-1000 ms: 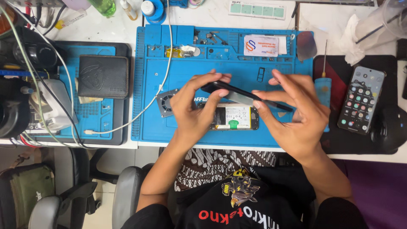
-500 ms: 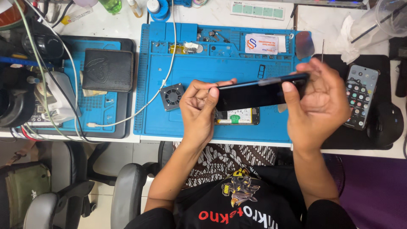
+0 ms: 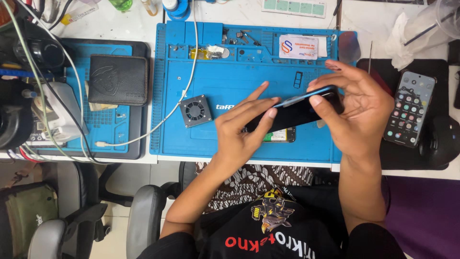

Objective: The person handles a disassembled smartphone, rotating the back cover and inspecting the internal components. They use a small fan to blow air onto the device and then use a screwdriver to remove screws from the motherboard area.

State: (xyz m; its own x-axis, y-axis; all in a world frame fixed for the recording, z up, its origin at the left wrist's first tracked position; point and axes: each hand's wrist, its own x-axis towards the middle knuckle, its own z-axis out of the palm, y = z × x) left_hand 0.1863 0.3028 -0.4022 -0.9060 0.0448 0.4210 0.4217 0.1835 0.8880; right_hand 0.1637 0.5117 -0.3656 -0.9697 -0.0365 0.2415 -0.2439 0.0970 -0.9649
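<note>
Both hands hold a dark phone (image 3: pixel 298 108) with a blue edge, tilted above the blue work mat (image 3: pixel 230 81). My left hand (image 3: pixel 242 127) grips its left end, fingers stretched along the top edge. My right hand (image 3: pixel 354 112) wraps the right end, thumb on the face. Under the phone, part of an opened device with a green and white patch (image 3: pixel 277 136) lies on the mat, mostly hidden.
A small square fan (image 3: pixel 195 111) sits on the mat to the left, and a white cable (image 3: pixel 143 136) runs across. A black wallet (image 3: pixel 118 79) lies on a second blue mat. Another phone with a lit screen (image 3: pixel 410 115) rests on a black pad at right. An office chair (image 3: pixel 143 211) stands below the table edge.
The phone has been lifted from lying low over the opened device and turned, so its dark face shows. Both hands have shifted right with it.
</note>
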